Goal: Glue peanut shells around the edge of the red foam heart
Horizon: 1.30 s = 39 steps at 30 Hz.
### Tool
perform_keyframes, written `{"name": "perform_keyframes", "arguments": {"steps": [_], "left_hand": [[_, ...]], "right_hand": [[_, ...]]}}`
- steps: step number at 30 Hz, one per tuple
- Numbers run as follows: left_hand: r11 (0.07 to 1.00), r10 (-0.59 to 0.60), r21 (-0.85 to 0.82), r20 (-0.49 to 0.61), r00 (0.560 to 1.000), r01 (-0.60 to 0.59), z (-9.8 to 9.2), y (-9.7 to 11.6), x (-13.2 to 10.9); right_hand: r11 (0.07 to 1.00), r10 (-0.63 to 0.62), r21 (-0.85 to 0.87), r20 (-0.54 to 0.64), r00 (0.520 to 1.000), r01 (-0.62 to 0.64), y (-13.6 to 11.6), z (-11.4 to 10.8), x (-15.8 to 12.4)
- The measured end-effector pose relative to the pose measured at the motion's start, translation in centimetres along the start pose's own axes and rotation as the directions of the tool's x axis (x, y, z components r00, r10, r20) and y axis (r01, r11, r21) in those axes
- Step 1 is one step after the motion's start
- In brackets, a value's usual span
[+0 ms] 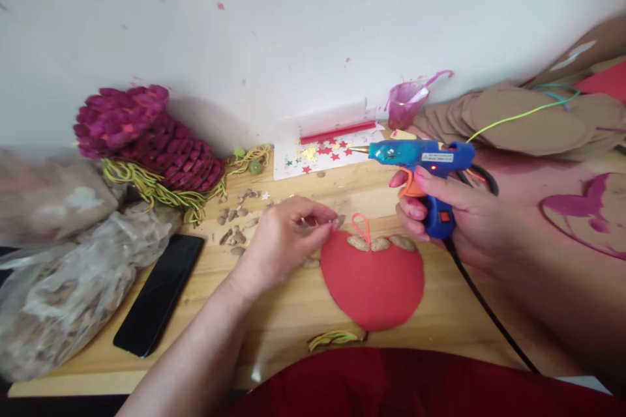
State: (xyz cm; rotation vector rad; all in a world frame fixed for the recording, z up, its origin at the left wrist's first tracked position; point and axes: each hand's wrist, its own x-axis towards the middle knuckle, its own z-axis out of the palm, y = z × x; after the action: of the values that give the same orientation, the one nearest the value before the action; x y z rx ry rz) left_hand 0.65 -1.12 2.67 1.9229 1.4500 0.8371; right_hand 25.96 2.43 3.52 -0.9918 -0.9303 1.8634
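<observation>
My right hand [443, 205] is wrapped round a blue glue gun [415, 152], fingers at its orange trigger and nozzle pointing left. A small red light glows on its side. With thumb and fingertips, my left hand [288, 234] pinches a small brown shell [341, 219] at the upper left edge of a red heart-like cutout [372, 283]. Along the cutout's top lie three brown shells [380, 245], and an orange cord loop [360, 227] rises from it. Below its tip is a yellow-green tassel [336, 338]. Loose shells [237, 234] are scattered left of my hand.
A black phone [159, 296] and a plastic bag [73, 287] lie at left, below a stack of magenta shell-covered pieces [166, 143]. Star confetti on white paper [288, 168] and a stained cup [407, 104] are near the wall. Brown cutouts [518, 120] pile up at right. A black cable [489, 306] trails rightward.
</observation>
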Motion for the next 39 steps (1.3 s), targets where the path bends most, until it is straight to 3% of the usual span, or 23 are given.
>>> {"name": "perform_keyframes", "arguments": {"steps": [2,5,7,10,15,20,39], "left_hand": [[0.92,-0.202,-0.347,-0.019,0.979,0.183,-0.3,-0.1,0.4],[0.594,-0.372,-0.751,0.06,0.926,0.287,-0.7,-0.2,1.0],[0.414,-0.398,-0.862,0.118,0.91,0.293,-0.7,-0.1,1.2],[0.294,-0.363,-0.906,0.189,0.912,0.304,-0.5,0.2,1.1],[0.256,-0.342,-0.913,0.221,0.914,0.316,-0.1,0.4,0.9],[0.265,-0.345,-0.914,0.207,0.915,0.307,0.0,0.3,1.0],[0.292,-0.358,-0.908,0.186,0.915,0.299,0.2,0.3,0.9]], "right_hand": [[0.997,-0.078,0.002,0.047,0.996,0.078,0.2,-0.1,-0.3],[0.987,-0.143,-0.061,0.12,0.982,0.151,0.8,-0.4,-0.7],[0.97,-0.17,-0.149,0.159,0.973,0.194,1.1,-0.5,-0.9],[0.922,-0.232,-0.249,0.256,0.938,0.296,1.2,-0.3,-1.4],[0.759,-0.369,-0.417,0.357,0.858,0.5,0.8,1.0,-2.1],[0.635,-0.445,-0.522,0.354,0.822,0.569,0.7,1.5,-2.3],[0.582,-0.5,-0.493,0.41,0.763,0.647,0.1,2.3,-2.2]]}}
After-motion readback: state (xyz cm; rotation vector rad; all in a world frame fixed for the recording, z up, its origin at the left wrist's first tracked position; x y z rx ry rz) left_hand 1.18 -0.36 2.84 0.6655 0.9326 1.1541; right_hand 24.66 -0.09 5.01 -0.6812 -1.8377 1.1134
